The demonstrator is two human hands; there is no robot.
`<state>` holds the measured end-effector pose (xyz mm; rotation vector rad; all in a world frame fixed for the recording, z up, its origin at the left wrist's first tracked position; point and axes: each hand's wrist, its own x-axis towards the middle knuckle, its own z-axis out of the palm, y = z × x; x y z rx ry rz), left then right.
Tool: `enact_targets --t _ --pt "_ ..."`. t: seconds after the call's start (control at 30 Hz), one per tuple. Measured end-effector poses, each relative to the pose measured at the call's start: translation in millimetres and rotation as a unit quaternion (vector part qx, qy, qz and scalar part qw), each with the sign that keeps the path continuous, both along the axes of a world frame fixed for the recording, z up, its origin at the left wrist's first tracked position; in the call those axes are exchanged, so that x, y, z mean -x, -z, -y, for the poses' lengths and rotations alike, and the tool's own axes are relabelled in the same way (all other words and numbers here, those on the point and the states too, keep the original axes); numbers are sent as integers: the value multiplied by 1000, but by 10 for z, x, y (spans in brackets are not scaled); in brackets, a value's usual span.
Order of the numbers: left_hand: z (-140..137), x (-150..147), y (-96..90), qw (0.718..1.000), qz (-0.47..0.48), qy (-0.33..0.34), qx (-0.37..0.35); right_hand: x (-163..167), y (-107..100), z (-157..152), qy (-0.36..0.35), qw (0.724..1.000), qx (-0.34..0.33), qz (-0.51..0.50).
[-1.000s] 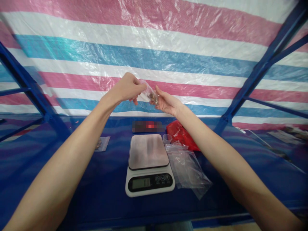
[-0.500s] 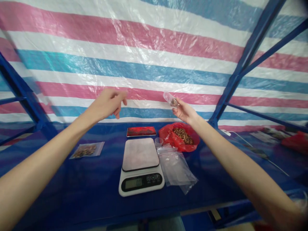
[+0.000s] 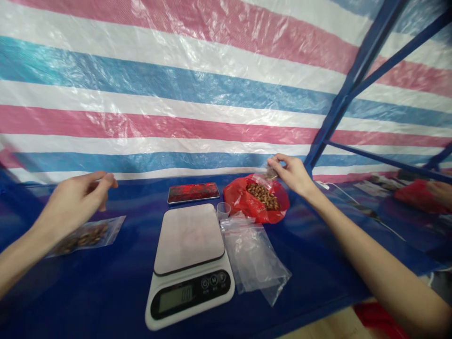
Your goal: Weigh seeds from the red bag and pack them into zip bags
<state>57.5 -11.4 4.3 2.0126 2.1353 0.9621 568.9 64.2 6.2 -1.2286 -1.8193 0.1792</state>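
Container (image 3: 270, 173), clear, is pinched in our right hand (image 3: 291, 173) over the red bag (image 3: 237, 197), right of centre; our left hand (image 3: 76, 200), fingers loosely curled, empty, hovers near a filled pouch (image 3: 95, 234), lower left.

A wall of glossy plastic sheeting (image 3: 197, 125) fills the background, striped in pinkish red, white and blue, its surface creased and flecked with bright reflections, most strongly toward the top. Against it, on the right, a blue metal post (image 3: 337, 106) leans in view, with an upper brace (image 3: 399, 61) and a lower bar (image 3: 374, 156) branching off it. The deep blue counter (image 3: 123, 301) has a softly shiny top, and pale floor (image 3: 328, 328) shows below its front edge at lower right.
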Motion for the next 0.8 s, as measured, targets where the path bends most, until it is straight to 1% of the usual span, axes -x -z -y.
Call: enact_targets --t 0.03,0.1,0.2,0.3,0.37,0.43,0.57,0.67,0.73,0.8 --pt "1 13 1 1000 -7 -5 2 15 -37 16 4 999 -18 33" --pt "6 30 2 1000 -20 -8 5 47 -104 45 -3 997 -32 69" --pt "15 48 15 999 -35 -2 12 87 -156 62 -32 995 -31 85" --pt "25 67 33 999 -43 -4 20 105 -171 50 -33 994 -40 101" --pt "30 82 43 999 -39 -6 14 101 -182 44 -22 994 -26 105" --pt "34 100 52 1000 -30 -9 5 81 -194 52 -20 995 6 94" --pt "29 146 80 999 -29 -11 -10 7 -182 104 -50 996 66 46" --pt "10 189 116 999 -44 -18 -6 -34 -136 143 -52 992 102 51" --pt "-3 217 141 998 -54 -23 -1 -45 -107 153 -40 992 100 59" --pt "-12 237 157 998 -61 -31 0 -45 -89 153 -16 996 71 59"
